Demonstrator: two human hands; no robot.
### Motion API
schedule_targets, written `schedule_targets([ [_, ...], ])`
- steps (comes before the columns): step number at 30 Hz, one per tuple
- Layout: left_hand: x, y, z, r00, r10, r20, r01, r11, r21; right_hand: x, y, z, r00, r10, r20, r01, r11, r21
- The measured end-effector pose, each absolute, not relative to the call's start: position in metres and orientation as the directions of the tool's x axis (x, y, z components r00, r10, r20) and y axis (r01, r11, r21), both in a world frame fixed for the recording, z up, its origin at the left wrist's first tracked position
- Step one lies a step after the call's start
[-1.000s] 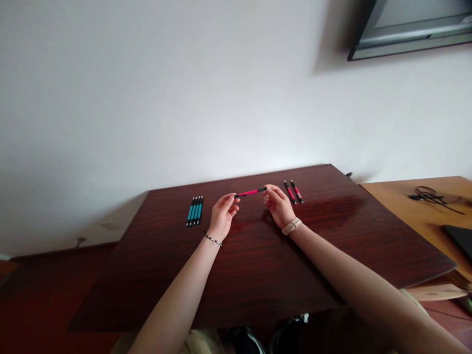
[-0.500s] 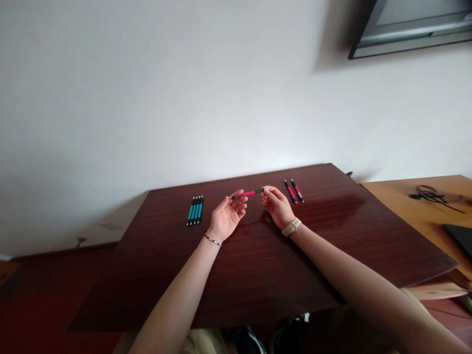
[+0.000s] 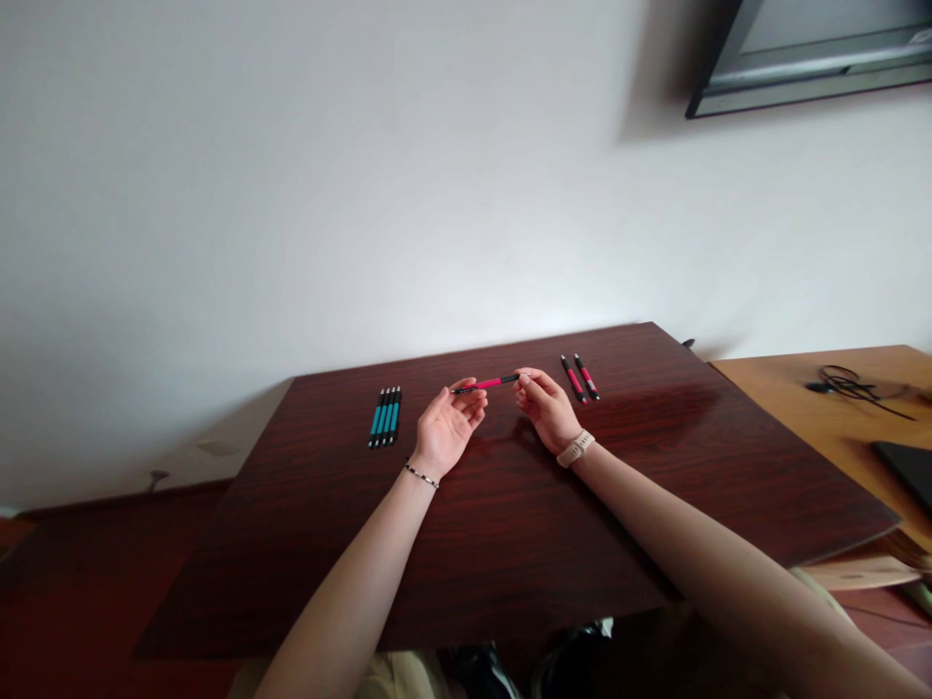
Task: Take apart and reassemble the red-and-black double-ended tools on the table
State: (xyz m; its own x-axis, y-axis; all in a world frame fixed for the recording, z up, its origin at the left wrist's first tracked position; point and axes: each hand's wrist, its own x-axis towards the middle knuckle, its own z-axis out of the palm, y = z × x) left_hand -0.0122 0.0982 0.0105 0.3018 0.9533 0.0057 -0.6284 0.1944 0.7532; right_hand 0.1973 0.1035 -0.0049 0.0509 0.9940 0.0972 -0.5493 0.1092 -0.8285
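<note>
Since a second ago the left hand (image 3: 446, 427) has let go of the pink pen (image 3: 486, 382) and turned palm-up with its fingers spread beneath the pen's left end, while the right hand (image 3: 546, 408) still pinches the pen's right end between its fingertips, holding it nearly level just above the dark wooden table (image 3: 510, 505). At two o'clock of the right hand, just beside it, two more pink pens (image 3: 581, 378) lie side by side, and at nine o'clock of the left hand, well apart, four teal pens (image 3: 385, 416) lie in a tight row. Farther at three o'clock, a lighter wooden desk (image 3: 808, 408) carries a black cable (image 3: 848, 382), and nothing lies between the hands and either group of pens.
</note>
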Motion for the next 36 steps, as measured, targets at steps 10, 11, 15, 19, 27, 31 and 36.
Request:
schedule_targets([
  [10,-0.011,0.097,0.011,0.353,0.935,-0.017,-0.606,0.243,0.757,0.198,0.103,-0.003,0.051,0.995,0.090,-0.535,0.103,-0.838],
  [11,-0.010,0.097,0.012,0.373,0.928,-0.024,-0.602,0.261,0.755,0.197,0.103,-0.003,0.046,0.995,0.092,-0.533,0.102,-0.840],
  [15,-0.007,0.094,0.014,0.407,0.911,-0.065,-0.544,0.299,0.784,0.195,0.100,-0.002,0.036,0.993,0.108,-0.505,0.112,-0.856],
  [19,-0.007,0.095,0.015,0.405,0.913,-0.059,-0.538,0.290,0.792,0.195,0.100,-0.002,0.038,0.991,0.131,-0.482,0.133,-0.866],
  [27,-0.011,0.096,0.010,0.426,0.904,-0.042,-0.560,0.300,0.772,0.194,0.098,-0.008,0.029,0.977,0.213,-0.362,0.209,-0.908],
  [31,-0.009,0.097,0.008,0.422,0.906,-0.034,-0.547,0.285,0.787,0.193,0.098,-0.006,0.052,0.973,0.224,-0.350,0.228,-0.909],
  [36,-0.002,0.095,0.007,0.437,0.898,-0.042,-0.481,0.273,0.833,0.193,0.100,-0.008,0.043,0.979,0.199,-0.294,0.203,-0.934],
])
